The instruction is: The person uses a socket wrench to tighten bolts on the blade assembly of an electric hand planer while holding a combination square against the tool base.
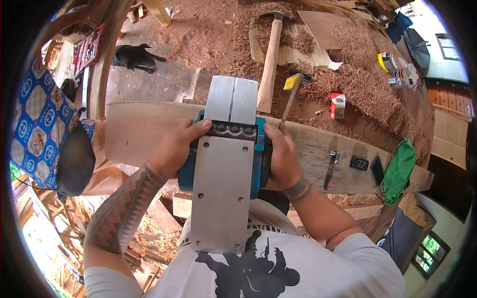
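Observation:
An electric hand planer (pixel 222 193) with a blue body is held upside down in front of my chest, its flat metal sole facing up. The front shoe plate (pixel 232 99) points away from me, and the dark cutter slot (pixel 232 130) lies across the middle. My left hand (pixel 176 146) is closed round the planer's left side, thumb resting near the cutter slot. On the right side my right hand (pixel 283 154) grips the body, its thumb by the slot's other end. The fingers underneath are hidden.
A long wooden plank (pixel 318 144) runs across behind the planer. It bears a ratchet-like tool (pixel 331 171), a black device (pixel 358 163), a phone (pixel 377 171) and green cloth (pixel 400 169). A hammer (pixel 271 64) stands beyond. Shavings (pixel 367 94) and a black dog (pixel 133 57) are on the floor.

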A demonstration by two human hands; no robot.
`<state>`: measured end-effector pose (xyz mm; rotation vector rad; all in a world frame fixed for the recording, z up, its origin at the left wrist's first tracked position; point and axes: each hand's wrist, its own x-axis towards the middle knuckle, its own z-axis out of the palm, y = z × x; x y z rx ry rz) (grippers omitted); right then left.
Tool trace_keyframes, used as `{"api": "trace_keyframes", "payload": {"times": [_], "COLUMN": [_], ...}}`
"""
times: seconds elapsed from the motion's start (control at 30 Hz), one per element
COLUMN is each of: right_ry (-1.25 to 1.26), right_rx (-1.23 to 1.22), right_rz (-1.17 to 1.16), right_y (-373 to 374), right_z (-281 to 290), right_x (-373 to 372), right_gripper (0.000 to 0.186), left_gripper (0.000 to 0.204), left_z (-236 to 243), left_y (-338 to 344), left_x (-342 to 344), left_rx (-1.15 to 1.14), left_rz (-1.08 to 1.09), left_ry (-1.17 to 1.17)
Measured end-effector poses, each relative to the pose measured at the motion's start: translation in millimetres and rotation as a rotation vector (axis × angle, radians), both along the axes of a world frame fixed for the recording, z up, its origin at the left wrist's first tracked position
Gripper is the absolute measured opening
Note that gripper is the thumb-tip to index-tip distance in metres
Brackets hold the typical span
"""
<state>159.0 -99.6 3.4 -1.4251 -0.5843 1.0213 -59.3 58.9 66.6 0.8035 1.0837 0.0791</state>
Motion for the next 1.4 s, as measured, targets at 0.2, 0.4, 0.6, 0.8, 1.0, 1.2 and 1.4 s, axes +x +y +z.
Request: {"api": "trace_keyframes", "payload": {"times": [0.2,0.4,0.6,0.8,1.0,1.2,1.4], "right_ry": [-0.312,-0.028,-0.432,-0.505,0.096,0.244,-0.448], "right_rx": [0.028,-0.036,0.113,0.115,0.351,0.152,-0.243], "right_rz": [0.136,0.181,0.292,0.155,0.072,0.208,0.303], "right_y": [-18,-24,-22,-7,20,27,-23], "right_z": [-9,-18,-5,-24,31,68,35], "right_x": [4,11,14,38,70,101,115], "right_gripper": [0.021,0.031,0.031,0.024,0.024,0.018,0.042], "left_gripper": [0.052,0.052,0.060,0.056,0.053,0.054,0.069], "left_z": [-8,2,0,-6,-3,-10,-2], "left_y": [-12,-14,-16,-16,-14,-6,-18], "left_x": [-7,-6,-11,-11,-11,-28,-37], "left_rx": [-0.042,-0.057,-0.022,-0.055,-0.089,0.328,1.096], "left_rz": [0.053,0.061,0.056,0.077,0.119,-0.169,-0.402], "left_ry": [-0.033,-0.009,-0.044,-0.089,-0.118,0.182,0.385]}}
